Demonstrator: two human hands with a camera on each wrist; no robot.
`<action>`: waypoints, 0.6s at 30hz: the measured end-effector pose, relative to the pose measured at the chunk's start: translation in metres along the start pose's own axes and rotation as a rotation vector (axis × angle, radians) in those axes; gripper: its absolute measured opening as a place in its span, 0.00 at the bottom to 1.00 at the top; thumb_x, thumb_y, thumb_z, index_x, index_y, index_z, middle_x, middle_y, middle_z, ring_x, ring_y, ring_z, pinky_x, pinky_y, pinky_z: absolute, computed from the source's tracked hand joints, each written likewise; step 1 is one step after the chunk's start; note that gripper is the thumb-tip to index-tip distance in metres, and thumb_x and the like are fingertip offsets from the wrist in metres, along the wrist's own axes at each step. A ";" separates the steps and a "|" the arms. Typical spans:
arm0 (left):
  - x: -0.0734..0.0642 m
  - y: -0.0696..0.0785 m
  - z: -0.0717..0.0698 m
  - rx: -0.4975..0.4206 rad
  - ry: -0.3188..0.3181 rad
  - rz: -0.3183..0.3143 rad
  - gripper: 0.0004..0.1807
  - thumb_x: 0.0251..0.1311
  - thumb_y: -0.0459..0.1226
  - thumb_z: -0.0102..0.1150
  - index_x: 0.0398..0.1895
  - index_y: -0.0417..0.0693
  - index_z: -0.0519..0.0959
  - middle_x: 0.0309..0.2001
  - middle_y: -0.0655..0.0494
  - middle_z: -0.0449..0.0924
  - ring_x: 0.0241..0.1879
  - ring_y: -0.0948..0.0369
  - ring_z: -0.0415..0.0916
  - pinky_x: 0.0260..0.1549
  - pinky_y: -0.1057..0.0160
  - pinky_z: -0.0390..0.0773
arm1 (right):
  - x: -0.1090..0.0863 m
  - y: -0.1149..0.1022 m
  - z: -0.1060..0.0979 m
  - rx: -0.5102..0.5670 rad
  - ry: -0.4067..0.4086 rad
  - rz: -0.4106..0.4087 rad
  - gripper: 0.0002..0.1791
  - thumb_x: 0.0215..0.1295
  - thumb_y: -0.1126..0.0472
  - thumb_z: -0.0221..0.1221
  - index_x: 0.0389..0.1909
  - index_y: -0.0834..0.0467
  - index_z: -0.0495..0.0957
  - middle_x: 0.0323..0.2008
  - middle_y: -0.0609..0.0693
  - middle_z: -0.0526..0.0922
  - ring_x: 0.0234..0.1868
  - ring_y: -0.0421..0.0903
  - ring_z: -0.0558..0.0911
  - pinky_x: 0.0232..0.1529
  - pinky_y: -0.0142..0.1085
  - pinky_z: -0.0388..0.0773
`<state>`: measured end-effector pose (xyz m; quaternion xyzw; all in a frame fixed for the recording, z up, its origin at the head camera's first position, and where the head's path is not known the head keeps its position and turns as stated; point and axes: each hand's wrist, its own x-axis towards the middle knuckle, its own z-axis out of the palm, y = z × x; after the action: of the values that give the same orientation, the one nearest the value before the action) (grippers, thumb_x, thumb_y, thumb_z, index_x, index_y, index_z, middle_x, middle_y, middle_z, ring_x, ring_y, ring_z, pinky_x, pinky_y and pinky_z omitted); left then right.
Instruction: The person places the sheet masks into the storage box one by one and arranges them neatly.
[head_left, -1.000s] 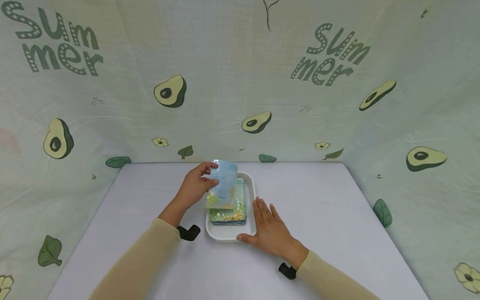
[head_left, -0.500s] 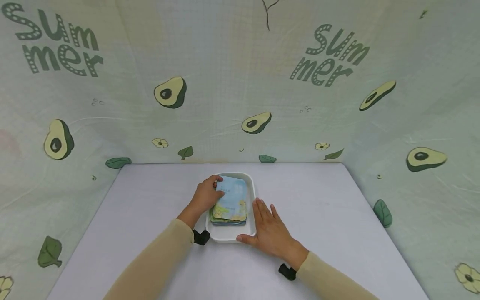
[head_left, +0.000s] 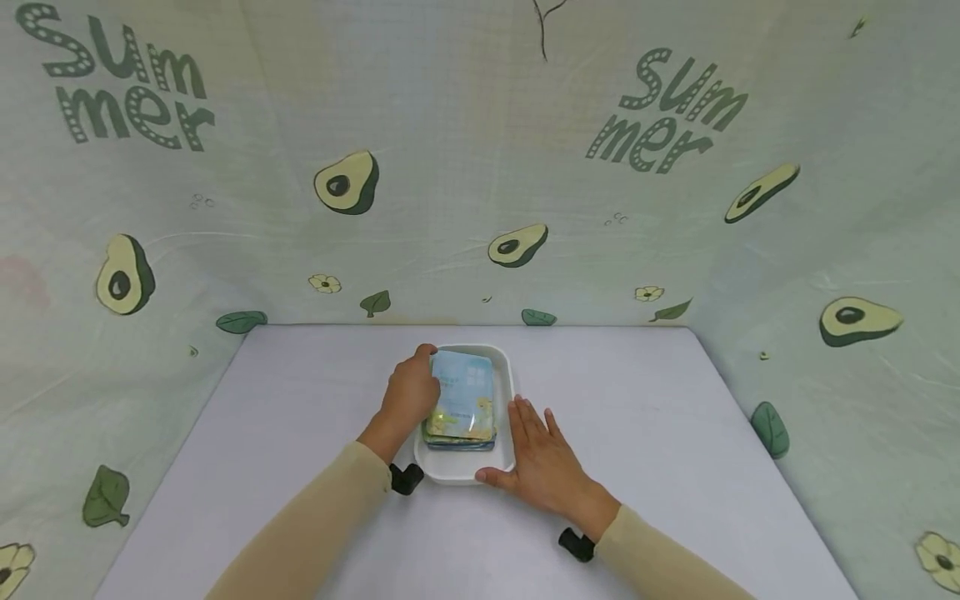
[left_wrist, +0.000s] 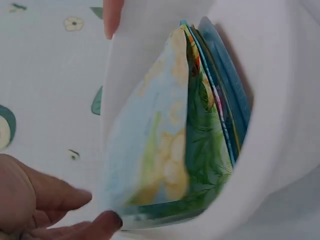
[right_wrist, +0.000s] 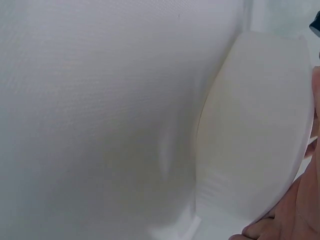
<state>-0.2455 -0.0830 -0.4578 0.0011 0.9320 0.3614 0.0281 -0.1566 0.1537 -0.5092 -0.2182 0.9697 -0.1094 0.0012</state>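
Observation:
In the head view, a light-blue printed flat packet (head_left: 465, 392) lies on top of a small stack in the white tray (head_left: 450, 471). Green and blue edges of the stack (left_wrist: 222, 117) show beneath it in the left wrist view. My left hand (head_left: 411, 390) is at the packet's left side, thumb and fingertips apart; one fingertip is near the packet's corner, and I cannot tell whether it touches. With straight fingers, my right hand (head_left: 543, 467) rests along the tray's right rim, thumb at the near right corner.
The tray stands on a white-covered table (head_left: 637, 417). Behind it hangs a cloth backdrop (head_left: 435, 125) printed with avocados, leaves and lettering. Black wrist mounts (head_left: 576, 546) sit below both hands.
My left hand has lowered the light-blue packet from above the tray onto the stack, moving right and down. Its fingers have since come off the packet's face. My right hand stays at the rim.

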 end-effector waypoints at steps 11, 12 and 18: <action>-0.039 -0.021 -0.017 0.121 0.116 0.102 0.22 0.75 0.36 0.59 0.69 0.41 0.77 0.65 0.39 0.81 0.65 0.43 0.80 0.59 0.43 0.83 | 0.003 0.013 -0.002 0.137 -0.003 0.040 0.61 0.70 0.21 0.48 0.83 0.67 0.50 0.83 0.65 0.54 0.84 0.62 0.55 0.80 0.67 0.47; -0.044 -0.027 -0.017 0.128 0.111 0.113 0.22 0.74 0.37 0.60 0.69 0.41 0.77 0.67 0.40 0.80 0.69 0.42 0.76 0.63 0.42 0.80 | 0.002 0.017 -0.004 0.161 0.006 0.052 0.59 0.73 0.23 0.48 0.83 0.67 0.50 0.83 0.65 0.54 0.84 0.62 0.55 0.80 0.69 0.47; -0.067 -0.071 -0.020 0.302 0.115 0.173 0.32 0.72 0.47 0.65 0.73 0.42 0.73 0.76 0.35 0.67 0.80 0.34 0.52 0.75 0.25 0.52 | -0.004 0.053 -0.010 0.165 0.074 0.170 0.54 0.77 0.30 0.51 0.84 0.65 0.49 0.83 0.66 0.53 0.84 0.67 0.52 0.77 0.73 0.46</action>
<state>-0.1787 -0.1509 -0.4876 0.0650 0.9722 0.2178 -0.0568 -0.1759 0.2045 -0.5108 -0.1301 0.9718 -0.1965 -0.0075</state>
